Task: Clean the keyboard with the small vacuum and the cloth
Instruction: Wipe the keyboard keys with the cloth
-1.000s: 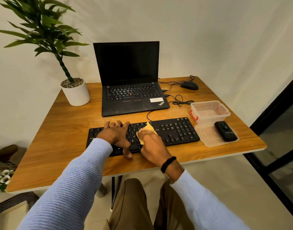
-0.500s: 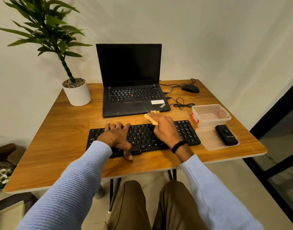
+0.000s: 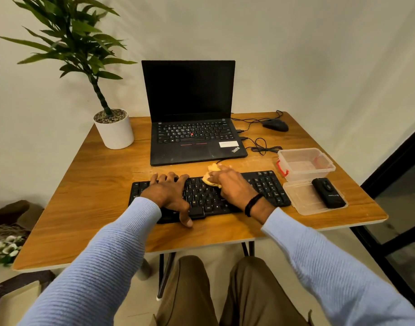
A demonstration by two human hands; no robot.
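Keyboard: the flat black plastic keyboard (image 3: 267,191) lies at the centre of the frame, near the lower edge of the brown wooden table (image 3: 84,196).
Left hand: the left hand (image 3: 168,194) spans the keyboard's left half, fingers close together with their tips at the upper edge and the thumb spread down to the lower edge.
Right hand: the right hand (image 3: 232,187) has its fingers curled, bunching the small yellow cloth (image 3: 212,177).
Cloth: pressed on the top key rows, centre of the keyboard.
Change: a second ago the cloth sat lower, on the middle rows. Half a second ago it was past the upper edge. The left hand has not shifted.
Vacuum: the small black handheld vacuum (image 3: 328,192) lies on a clear plastic lid (image 3: 300,201), right of the keyboard.
Behind: an open black laptop (image 3: 192,128), upper centre.
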